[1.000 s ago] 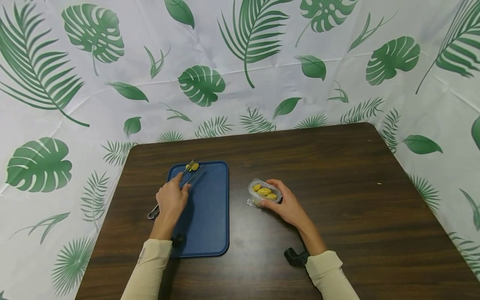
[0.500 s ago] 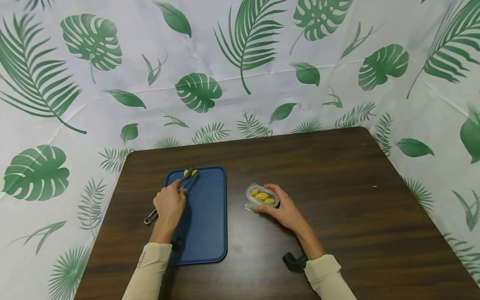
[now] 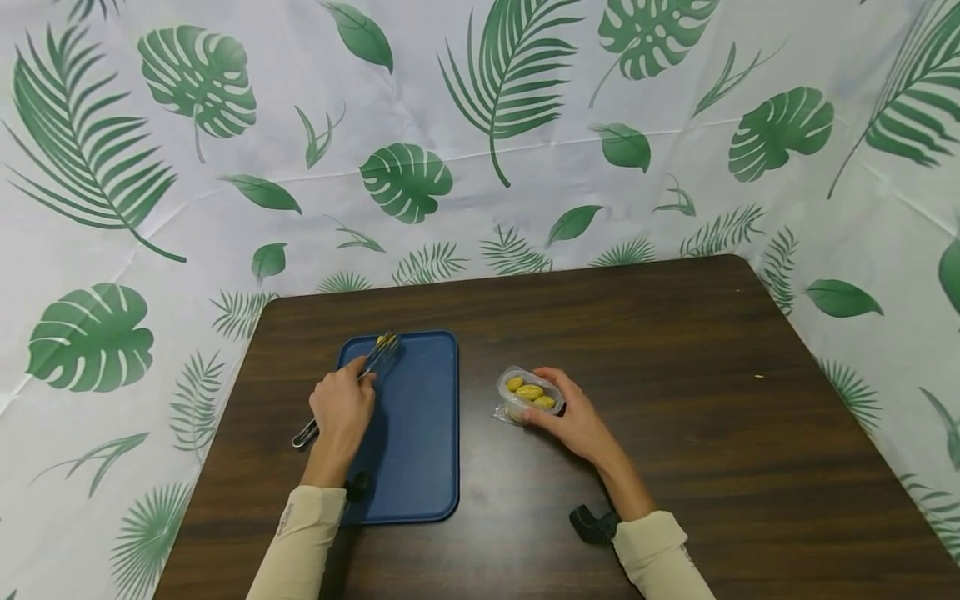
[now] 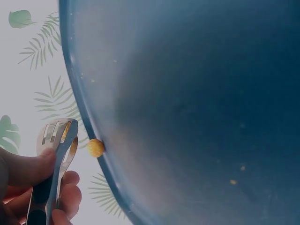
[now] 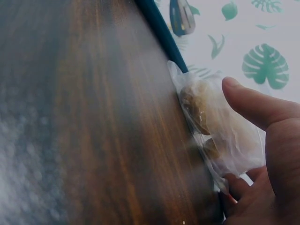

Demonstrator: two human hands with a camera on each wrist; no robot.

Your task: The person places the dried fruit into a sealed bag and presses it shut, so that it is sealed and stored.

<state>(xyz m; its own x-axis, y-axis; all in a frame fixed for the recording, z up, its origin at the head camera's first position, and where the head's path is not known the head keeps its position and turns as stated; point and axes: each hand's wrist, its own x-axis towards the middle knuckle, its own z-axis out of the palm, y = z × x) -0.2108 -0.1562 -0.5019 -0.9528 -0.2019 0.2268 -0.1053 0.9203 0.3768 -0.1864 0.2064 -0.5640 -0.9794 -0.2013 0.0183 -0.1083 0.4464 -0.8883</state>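
My left hand (image 3: 342, 410) holds metal tongs (image 4: 60, 140) over the far left of a blue tray (image 3: 416, 433). The slotted tips are pressed together, and a bit of yellow shows between them in the left wrist view. Close by, a small ridged yellow piece (image 4: 95, 147) lies at the tray's edge. To the tray's right, my right hand (image 3: 573, 421) grips a clear plastic tub (image 3: 510, 406), thumb on one side and fingers on the other. Several yellow oval pieces (image 3: 529, 392) sit in it. Crinkled clear film (image 5: 220, 122) partly blurs the contents in the right wrist view.
A dark wooden table (image 3: 675, 350) carries everything. Behind it hangs a white cloth (image 3: 315, 225) with green leaf prints. Small yellow crumbs (image 4: 233, 182) dot the tray, and a tiny pale scrap (image 3: 759, 376) lies far to the right.
The tongs' arms, spread wide a second ago, have come together at the yellow pieces at the tray's far end. My right hand and the tub stay in place; the head view shifted slightly.
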